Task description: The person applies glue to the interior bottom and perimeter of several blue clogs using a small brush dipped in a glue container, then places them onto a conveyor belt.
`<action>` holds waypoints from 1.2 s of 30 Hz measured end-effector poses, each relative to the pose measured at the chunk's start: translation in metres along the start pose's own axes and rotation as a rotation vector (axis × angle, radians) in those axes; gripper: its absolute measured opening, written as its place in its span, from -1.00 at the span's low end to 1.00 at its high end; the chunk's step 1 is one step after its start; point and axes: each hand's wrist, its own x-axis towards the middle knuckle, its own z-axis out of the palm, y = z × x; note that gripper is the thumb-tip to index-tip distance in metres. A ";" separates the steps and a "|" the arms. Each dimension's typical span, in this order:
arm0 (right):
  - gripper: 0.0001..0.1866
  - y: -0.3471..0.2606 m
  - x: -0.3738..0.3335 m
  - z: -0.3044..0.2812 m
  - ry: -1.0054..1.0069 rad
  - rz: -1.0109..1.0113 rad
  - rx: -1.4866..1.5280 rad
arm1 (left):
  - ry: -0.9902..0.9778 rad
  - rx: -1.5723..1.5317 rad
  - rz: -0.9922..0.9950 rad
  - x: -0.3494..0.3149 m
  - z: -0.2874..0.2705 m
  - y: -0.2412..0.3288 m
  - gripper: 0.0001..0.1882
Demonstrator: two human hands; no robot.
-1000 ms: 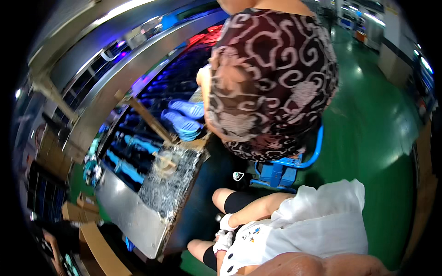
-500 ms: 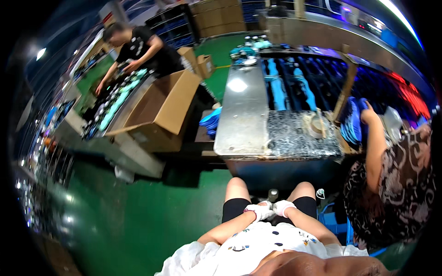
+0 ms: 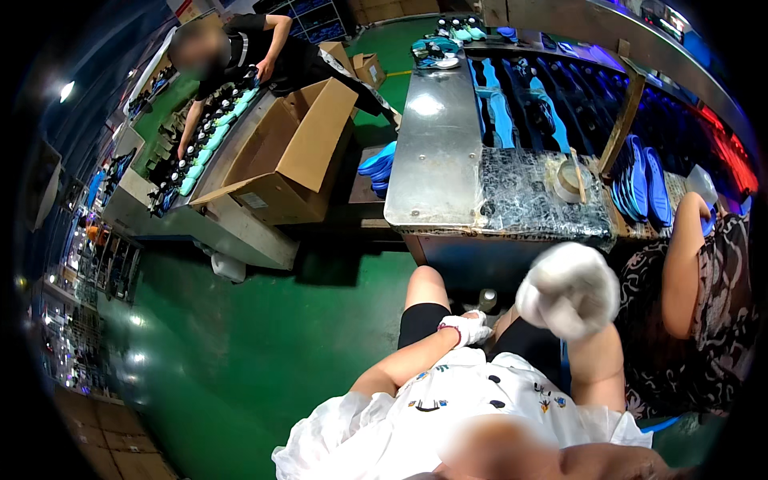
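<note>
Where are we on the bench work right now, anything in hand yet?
Done: blue insoles stand stacked at the bench's right end and a tape roll lies on the metal bench. In hand: nothing. The gloved right hand is raised, blurred and closed; the gloved left hand rests between the knees. Left: neither hand touches the bench.

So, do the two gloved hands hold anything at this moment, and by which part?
Nothing can be seen in either. The left hand rests low between the knees. The right hand is raised, closed like a fist and blurred, so whether something small is inside cannot be told.
</note>
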 end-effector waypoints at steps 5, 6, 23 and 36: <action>-0.64 -0.040 0.053 0.030 -0.794 -0.247 0.546 | 0.017 -0.033 -0.061 -0.004 -0.001 0.004 -0.56; -0.64 -0.044 0.057 0.033 -0.871 -0.248 0.593 | 0.025 -0.034 -0.068 -0.001 -0.002 0.005 -0.58; -0.78 0.065 -0.057 -0.019 -0.313 0.634 -0.195 | 0.149 -0.083 0.096 0.002 0.029 -0.025 -0.67; -0.68 0.285 -0.253 -0.167 0.409 0.990 -0.871 | 0.072 -0.058 0.092 -0.015 -0.006 0.019 -0.60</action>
